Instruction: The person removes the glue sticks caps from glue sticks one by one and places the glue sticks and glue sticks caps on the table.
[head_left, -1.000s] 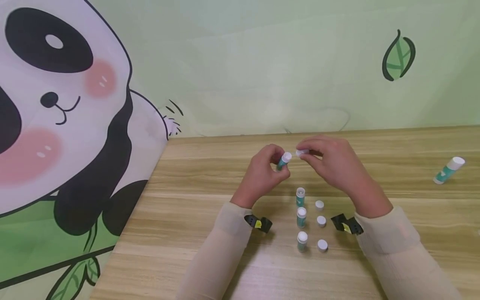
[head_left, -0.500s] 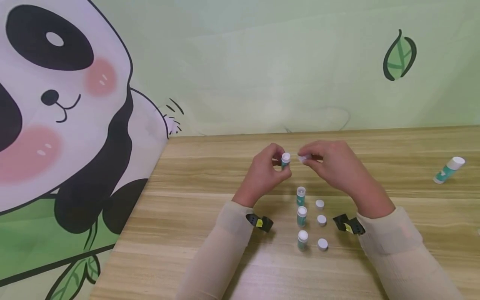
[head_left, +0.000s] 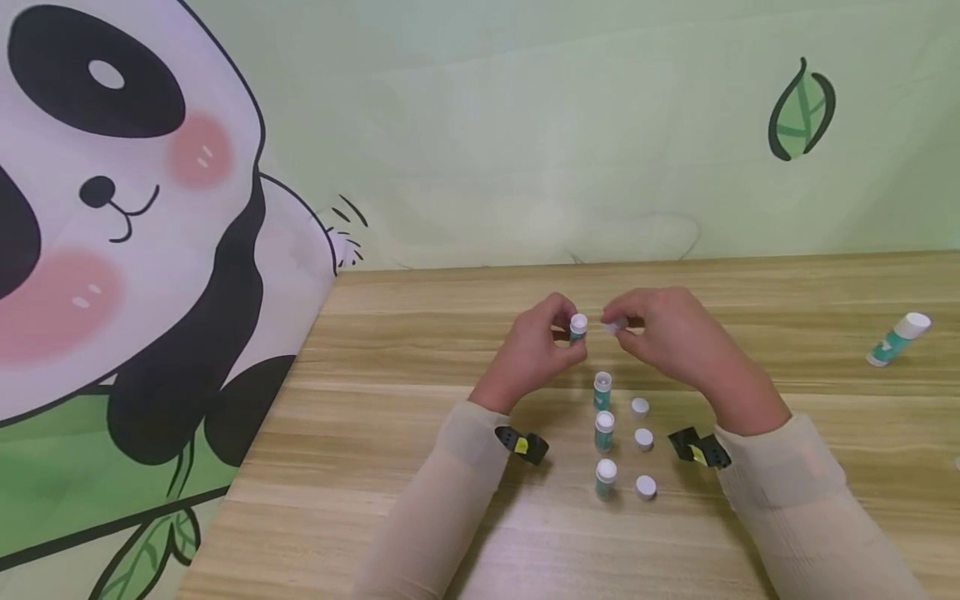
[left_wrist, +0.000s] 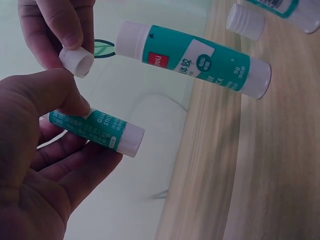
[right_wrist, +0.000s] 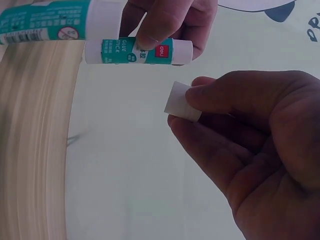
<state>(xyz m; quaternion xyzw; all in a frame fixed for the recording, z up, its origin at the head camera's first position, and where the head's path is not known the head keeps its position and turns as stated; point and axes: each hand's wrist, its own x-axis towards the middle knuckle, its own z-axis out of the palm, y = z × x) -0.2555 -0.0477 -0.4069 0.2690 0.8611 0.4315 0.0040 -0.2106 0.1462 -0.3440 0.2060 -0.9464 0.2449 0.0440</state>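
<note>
LH [head_left: 534, 348] grips glue stk [left_wrist: 107, 131], RH [head_left: 670, 337] cap [right_wrist: 179, 102]

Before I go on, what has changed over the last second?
The right hand has drawn the white cap slightly toward the person. The left hand has shifted a little right, and its glue stick is more upright. The hands let go of nothing and took up nothing new. The three uncapped sticks, three loose caps and the capped stick stayed put.
</note>
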